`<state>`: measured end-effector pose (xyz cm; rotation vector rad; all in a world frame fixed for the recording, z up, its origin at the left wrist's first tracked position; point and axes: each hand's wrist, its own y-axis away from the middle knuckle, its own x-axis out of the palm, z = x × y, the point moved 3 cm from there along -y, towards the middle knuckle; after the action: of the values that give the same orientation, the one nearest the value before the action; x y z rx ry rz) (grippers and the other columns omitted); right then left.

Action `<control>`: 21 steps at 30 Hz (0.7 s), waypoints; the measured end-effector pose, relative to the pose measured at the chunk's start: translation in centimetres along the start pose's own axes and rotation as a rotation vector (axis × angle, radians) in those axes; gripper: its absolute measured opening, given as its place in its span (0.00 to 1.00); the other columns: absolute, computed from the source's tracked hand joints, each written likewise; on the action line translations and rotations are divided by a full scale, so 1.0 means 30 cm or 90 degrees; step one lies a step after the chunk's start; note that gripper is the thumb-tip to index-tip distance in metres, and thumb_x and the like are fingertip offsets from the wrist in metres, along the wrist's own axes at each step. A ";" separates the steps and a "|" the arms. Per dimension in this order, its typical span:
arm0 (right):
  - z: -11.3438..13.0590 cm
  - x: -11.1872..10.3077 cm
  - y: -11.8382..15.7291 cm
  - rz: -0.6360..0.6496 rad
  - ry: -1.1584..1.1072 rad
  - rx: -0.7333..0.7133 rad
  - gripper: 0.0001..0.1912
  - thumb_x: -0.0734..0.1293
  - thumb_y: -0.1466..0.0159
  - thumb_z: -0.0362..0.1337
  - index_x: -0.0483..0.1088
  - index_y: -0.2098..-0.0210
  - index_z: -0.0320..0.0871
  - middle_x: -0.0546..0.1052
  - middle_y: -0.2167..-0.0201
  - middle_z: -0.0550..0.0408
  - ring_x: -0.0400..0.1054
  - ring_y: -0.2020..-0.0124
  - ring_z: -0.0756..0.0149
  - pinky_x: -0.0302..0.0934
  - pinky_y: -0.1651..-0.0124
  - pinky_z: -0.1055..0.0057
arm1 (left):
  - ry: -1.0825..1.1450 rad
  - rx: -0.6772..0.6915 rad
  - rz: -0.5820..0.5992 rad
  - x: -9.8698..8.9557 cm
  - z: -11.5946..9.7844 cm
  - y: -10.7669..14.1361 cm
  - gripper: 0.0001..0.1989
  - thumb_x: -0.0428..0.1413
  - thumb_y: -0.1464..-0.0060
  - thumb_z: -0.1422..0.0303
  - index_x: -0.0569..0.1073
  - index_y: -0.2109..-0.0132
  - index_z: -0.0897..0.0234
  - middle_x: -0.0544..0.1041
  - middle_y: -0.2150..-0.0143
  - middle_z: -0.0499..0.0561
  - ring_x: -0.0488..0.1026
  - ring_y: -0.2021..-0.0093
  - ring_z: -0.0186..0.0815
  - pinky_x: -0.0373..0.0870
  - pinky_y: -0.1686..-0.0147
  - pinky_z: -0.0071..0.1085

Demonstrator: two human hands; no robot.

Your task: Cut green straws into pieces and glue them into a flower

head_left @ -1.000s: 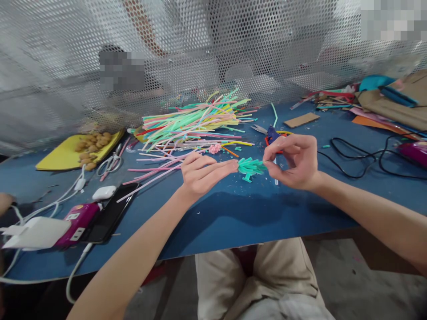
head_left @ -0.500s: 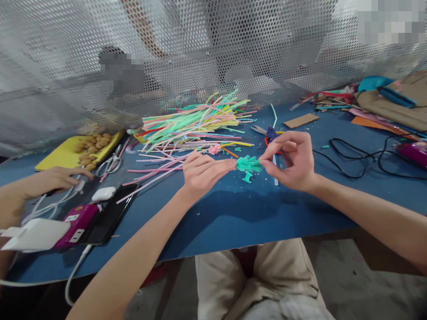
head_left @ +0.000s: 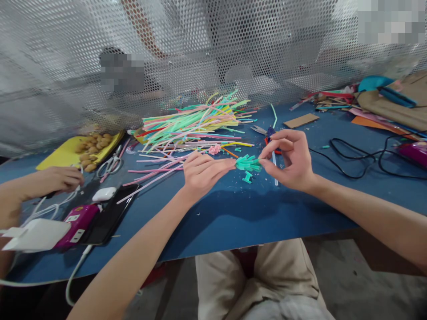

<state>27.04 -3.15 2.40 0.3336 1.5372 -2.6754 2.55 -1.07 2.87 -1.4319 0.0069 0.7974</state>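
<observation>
A small green bundle of short tube-like pieces (head_left: 247, 163) is held up over the blue table (head_left: 213, 226). My left hand (head_left: 205, 174) pinches its left end between thumb and fingers. At its right end, the thumb and forefinger of my right hand (head_left: 290, 161) close on the tip. Small green scraps (head_left: 247, 178) lie just below the bundle. A pink cluster (head_left: 214, 150) sits behind my left fingers. Beyond it spreads a large pile of pastel straws (head_left: 196, 122). Pliers or cutters (head_left: 260, 130) with dark and red handles lie behind my right hand, partly hidden by it.
At the left, another person's hand (head_left: 63, 178) is near white cables, a black phone (head_left: 108, 218), a magenta power block (head_left: 78, 224) and a white charger (head_left: 40, 234). Brown lumps lie on a yellow sheet (head_left: 60, 153). Cardboard (head_left: 301, 121) and a black cable (head_left: 353, 160) are at the right.
The other person's hand at the left has drawn back a little to the left, its fingers now more curled. My right hand has shifted very slightly; both hands keep hold of the green bundle.
</observation>
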 end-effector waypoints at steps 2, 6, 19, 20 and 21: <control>0.000 -0.001 0.000 0.004 0.004 0.003 0.30 0.73 0.40 0.30 0.59 0.44 0.53 0.76 0.68 0.61 0.73 0.67 0.63 0.71 0.64 0.61 | -0.001 -0.001 0.001 0.000 0.000 0.000 0.13 0.67 0.42 0.69 0.81 0.49 0.52 0.86 0.64 0.42 0.77 0.70 0.28 0.63 0.67 0.31; 0.002 -0.007 -0.001 0.020 -0.003 0.005 0.29 0.72 0.39 0.31 0.60 0.42 0.52 0.76 0.67 0.59 0.73 0.65 0.62 0.70 0.61 0.59 | -0.002 0.003 0.000 -0.001 -0.001 -0.005 0.13 0.67 0.43 0.69 0.81 0.51 0.53 0.86 0.64 0.42 0.76 0.70 0.29 0.63 0.66 0.31; 0.006 -0.047 -0.030 0.066 0.178 -0.010 0.06 0.71 0.37 0.37 0.76 0.59 0.49 0.80 0.64 0.53 0.71 0.64 0.60 0.67 0.59 0.59 | -0.020 -0.013 0.007 0.000 0.009 -0.009 0.08 0.65 0.40 0.67 0.82 0.53 0.53 0.85 0.66 0.44 0.71 0.71 0.32 0.65 0.66 0.32; 0.006 -0.046 -0.030 0.067 0.179 -0.009 0.06 0.71 0.37 0.37 0.76 0.60 0.49 0.80 0.65 0.53 0.71 0.65 0.60 0.66 0.59 0.59 | -0.017 -0.009 0.004 0.000 0.008 -0.011 0.08 0.66 0.41 0.67 0.82 0.53 0.53 0.86 0.65 0.44 0.71 0.71 0.32 0.65 0.66 0.32; 0.006 -0.046 -0.030 0.066 0.178 -0.005 0.06 0.71 0.37 0.37 0.76 0.60 0.48 0.80 0.65 0.53 0.71 0.65 0.60 0.66 0.59 0.59 | -0.012 -0.008 0.003 0.001 0.007 -0.012 0.09 0.66 0.41 0.68 0.81 0.53 0.53 0.86 0.65 0.44 0.72 0.71 0.32 0.65 0.66 0.32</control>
<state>28.23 -2.95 3.55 0.7936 1.5453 -2.6294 2.65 -0.85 3.22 -1.4360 -0.0092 0.8162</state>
